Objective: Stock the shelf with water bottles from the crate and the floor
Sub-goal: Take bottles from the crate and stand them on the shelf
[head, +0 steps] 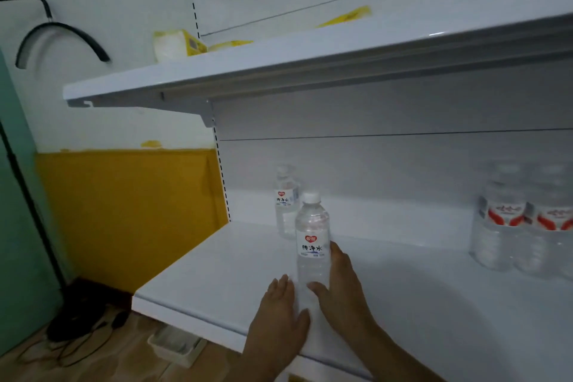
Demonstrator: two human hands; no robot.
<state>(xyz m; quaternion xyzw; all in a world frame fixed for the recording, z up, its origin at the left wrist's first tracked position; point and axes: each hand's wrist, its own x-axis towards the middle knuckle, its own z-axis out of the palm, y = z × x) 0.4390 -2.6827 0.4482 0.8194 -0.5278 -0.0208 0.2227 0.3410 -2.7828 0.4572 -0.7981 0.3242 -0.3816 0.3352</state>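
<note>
A clear water bottle [312,242] with a white cap and a red heart label stands upright on the white shelf [198,288]. My right hand [341,291] grips its lower part, thumb in front and fingers behind. My left hand [279,316] rests flat on the shelf just left of the bottle's base, fingers straight. A second, identical bottle [286,201] stands behind it, near the back panel. Two or three larger bottles with red-and-white labels [524,223] stand at the right end of the shelf.
An upper white shelf [279,62] overhangs, carrying a yellow-and-white pack [176,45] and yellow wrappers. Left of the unit is a yellow-and-white wall with black cables. On the floor lie dark cords [77,322] and a small white tray [176,347].
</note>
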